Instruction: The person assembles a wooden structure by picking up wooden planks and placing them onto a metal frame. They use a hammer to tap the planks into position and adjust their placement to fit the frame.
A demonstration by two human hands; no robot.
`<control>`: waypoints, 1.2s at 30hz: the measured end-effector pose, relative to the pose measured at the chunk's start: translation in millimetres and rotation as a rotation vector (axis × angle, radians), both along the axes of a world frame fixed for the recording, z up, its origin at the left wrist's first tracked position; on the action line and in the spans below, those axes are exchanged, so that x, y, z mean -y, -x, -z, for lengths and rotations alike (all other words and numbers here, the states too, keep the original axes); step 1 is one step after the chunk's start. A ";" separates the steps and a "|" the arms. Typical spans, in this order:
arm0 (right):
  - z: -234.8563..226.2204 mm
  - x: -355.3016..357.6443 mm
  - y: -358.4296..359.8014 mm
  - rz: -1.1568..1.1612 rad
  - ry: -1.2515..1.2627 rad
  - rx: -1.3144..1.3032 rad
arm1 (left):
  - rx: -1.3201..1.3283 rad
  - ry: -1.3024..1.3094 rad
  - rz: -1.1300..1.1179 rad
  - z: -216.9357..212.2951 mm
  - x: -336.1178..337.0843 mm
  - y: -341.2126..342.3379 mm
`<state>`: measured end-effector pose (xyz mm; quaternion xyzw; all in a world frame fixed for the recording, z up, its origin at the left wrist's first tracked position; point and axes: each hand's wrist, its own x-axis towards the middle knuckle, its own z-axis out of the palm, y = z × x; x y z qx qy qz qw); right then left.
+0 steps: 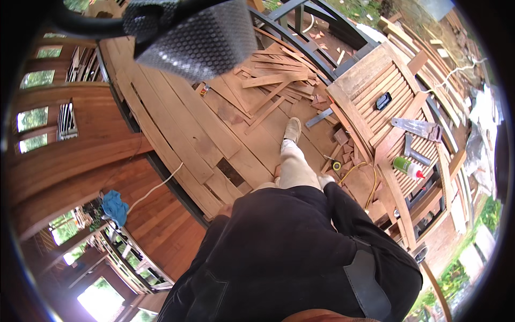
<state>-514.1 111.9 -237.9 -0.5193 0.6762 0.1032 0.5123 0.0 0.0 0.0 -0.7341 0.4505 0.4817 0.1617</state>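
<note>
My left hand (226, 210) shows only in small part beside my dark top, low over the floor planks (201, 142). Its fingers are hidden. Past the end of my right sleeve, my right hand (324, 181) appears as a small pale patch by my knee, too little of it to read the fingers. Nearest to it are a yellow-and-black tape measure (336, 165), a yellow cord (351, 170) and reddish wood offcuts (347, 152). Farther off, a flat metal blade (318, 117) lies on the boards. My shod foot (292, 130) is stretched forward.
On a slatted wooden panel (351, 80) at right lie a black tray (383, 101), a handsaw (418, 128), a dark-headed tool (417, 152) and a green-and-white bottle (406, 167) with a red tip. Wood strips (279, 72) are heaped ahead. A blue cloth (114, 208) hangs left.
</note>
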 end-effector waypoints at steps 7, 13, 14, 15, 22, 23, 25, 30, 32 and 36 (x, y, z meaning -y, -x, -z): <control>-87.9 278.5 8.7 0.568 0.154 0.201 | -0.283 0.044 -0.407 -30.7 226.1 144.4; -44.9 369.4 -18.1 0.223 0.001 0.110 | -0.428 -0.127 -0.260 76.7 281.7 186.0; -22.0 371.2 -22.7 0.190 -0.055 0.080 | -0.430 -0.164 -0.237 103.5 280.1 185.3; -3.8 375.2 -25.2 0.162 -0.100 0.048 | -0.428 -0.178 -0.208 140.1 269.7 177.9; 135.4 430.5 -49.8 -0.033 0.325 -0.238 | -0.274 -0.348 0.312 287.8 291.1 186.4; 146.8 463.4 -53.2 -0.160 0.475 -0.296 | -0.258 -0.379 0.318 304.7 298.0 194.1; 174.3 520.1 -61.3 -0.311 0.584 -0.309 | -0.590 -0.211 -0.051 307.4 311.4 221.4; 247.1 612.1 -69.0 -0.915 0.634 -0.429 | -0.770 -0.234 -0.013 298.6 334.2 244.3; 263.8 632.8 -82.6 -0.884 0.334 -0.458 | -0.791 -0.221 -0.028 289.0 351.0 236.6; 271.8 633.7 -112.6 -0.559 0.208 -0.206 | -0.778 -0.171 -0.007 292.4 375.8 217.6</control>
